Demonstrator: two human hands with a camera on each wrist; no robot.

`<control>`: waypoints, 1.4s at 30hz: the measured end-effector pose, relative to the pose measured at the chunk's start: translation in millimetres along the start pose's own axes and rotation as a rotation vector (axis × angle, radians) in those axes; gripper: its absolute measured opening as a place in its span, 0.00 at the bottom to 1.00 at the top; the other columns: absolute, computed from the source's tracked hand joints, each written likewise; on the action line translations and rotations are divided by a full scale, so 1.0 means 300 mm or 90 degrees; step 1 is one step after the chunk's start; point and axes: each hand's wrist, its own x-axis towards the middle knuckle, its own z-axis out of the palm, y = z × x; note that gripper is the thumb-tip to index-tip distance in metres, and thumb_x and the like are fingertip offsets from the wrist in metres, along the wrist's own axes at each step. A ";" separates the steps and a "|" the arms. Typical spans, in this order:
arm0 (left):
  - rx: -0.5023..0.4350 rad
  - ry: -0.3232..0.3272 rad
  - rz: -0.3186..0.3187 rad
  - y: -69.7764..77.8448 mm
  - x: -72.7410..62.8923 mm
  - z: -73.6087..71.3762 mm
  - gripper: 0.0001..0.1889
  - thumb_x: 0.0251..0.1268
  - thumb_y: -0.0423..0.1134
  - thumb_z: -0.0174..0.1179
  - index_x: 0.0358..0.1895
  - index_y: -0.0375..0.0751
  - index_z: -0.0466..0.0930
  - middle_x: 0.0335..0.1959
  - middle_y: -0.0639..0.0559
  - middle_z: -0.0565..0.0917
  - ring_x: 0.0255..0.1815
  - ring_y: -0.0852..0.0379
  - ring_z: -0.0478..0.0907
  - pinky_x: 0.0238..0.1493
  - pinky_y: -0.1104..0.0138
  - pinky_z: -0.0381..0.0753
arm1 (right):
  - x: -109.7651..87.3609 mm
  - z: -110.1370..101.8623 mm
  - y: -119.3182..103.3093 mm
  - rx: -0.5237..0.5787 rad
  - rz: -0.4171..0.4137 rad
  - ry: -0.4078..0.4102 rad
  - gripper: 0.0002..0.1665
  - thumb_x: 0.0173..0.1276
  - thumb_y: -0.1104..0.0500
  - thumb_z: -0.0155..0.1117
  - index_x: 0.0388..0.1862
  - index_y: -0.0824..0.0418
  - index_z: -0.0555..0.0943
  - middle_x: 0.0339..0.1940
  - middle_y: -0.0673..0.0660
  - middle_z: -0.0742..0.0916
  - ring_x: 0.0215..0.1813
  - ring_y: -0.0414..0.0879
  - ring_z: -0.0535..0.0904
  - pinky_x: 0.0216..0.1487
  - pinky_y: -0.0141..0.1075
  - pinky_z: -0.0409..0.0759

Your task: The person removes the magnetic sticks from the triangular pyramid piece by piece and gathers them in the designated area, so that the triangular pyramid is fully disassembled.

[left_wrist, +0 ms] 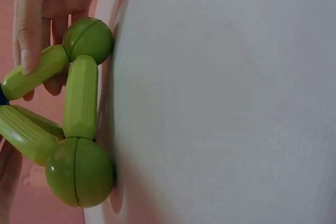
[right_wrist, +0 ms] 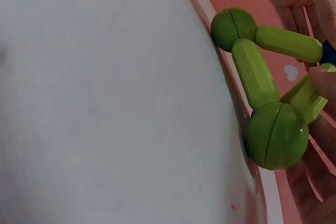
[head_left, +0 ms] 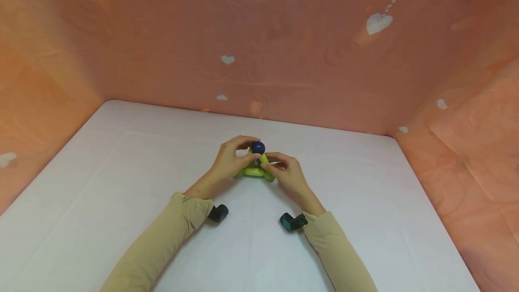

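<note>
A small frame of ball-and-rod building pieces stands on the white table between the two hands. Its lime green rod lies low between two green balls, and further rods slope up from them. A dark blue ball tops the frame. My left hand pinches this ball between thumb and fingers. With thumb and fingers, my right hand grips an upright green rod just below the blue ball. The back of the frame is partly hidden by the fingers.
The white table is enclosed by orange-pink cloth with white hearts at the back and both sides. A black device is worn at the left wrist, another black device at the right.
</note>
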 end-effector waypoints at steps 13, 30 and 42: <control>0.013 -0.007 0.000 0.015 -0.001 -0.006 0.20 0.58 0.34 0.67 0.54 0.33 0.78 0.49 0.38 0.82 0.52 0.44 0.81 0.55 0.58 0.80 | -0.001 -0.009 -0.016 0.017 -0.019 -0.026 0.19 0.66 0.58 0.65 0.54 0.61 0.82 0.53 0.59 0.85 0.56 0.53 0.80 0.60 0.45 0.77; -0.020 0.023 -0.090 0.019 -0.013 -0.028 0.19 0.61 0.35 0.64 0.54 0.35 0.76 0.51 0.39 0.83 0.54 0.44 0.80 0.58 0.56 0.77 | -0.013 -0.005 -0.005 0.018 -0.001 -0.005 0.19 0.65 0.60 0.66 0.54 0.63 0.82 0.55 0.59 0.85 0.61 0.53 0.78 0.62 0.45 0.74; -0.011 -0.007 -0.103 0.014 -0.021 -0.066 0.20 0.64 0.34 0.62 0.58 0.32 0.72 0.51 0.36 0.81 0.54 0.41 0.79 0.60 0.52 0.75 | -0.029 -0.020 -0.005 -0.006 -0.007 0.020 0.17 0.66 0.59 0.65 0.53 0.61 0.82 0.55 0.57 0.85 0.63 0.53 0.75 0.66 0.50 0.69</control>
